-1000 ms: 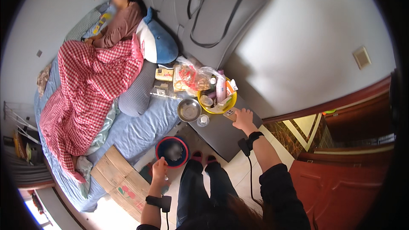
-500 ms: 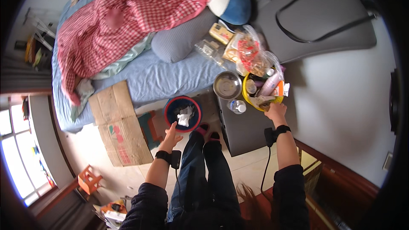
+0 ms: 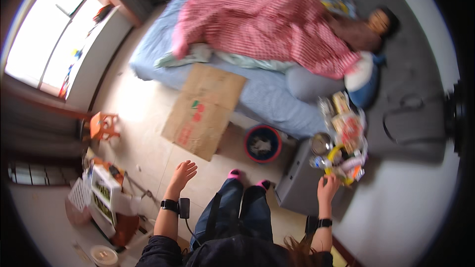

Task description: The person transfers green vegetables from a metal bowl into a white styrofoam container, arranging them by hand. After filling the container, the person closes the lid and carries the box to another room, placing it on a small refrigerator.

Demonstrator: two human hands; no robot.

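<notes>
Left hand [image 3: 182, 174] open, fingers spread, empty, hanging over bare floor [image 3: 143, 113] beside the knees. Right hand [image 3: 328, 188] reaching up, fingers loosely open at the edge of the yellow bowl [image 3: 341, 168] on the grey table [image 3: 302, 188]; actual contact unclear from blur. Metal bowl [image 3: 320, 143] just behind it. Red bin [image 3: 262, 143] between table and bed [image 3: 267, 94]. Cardboard [image 3: 205, 111] leans on bed. Person lies under red blanket [image 3: 277, 24].

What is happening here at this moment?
A person stands beside a bed. The right hand reaches the cluttered yellow bowl on the grey bedside cabinet; whether it grips is unclear. The left hand hangs open over the floor. A small bin stands by the feet, and another person lies under a red checked blanket.
</notes>
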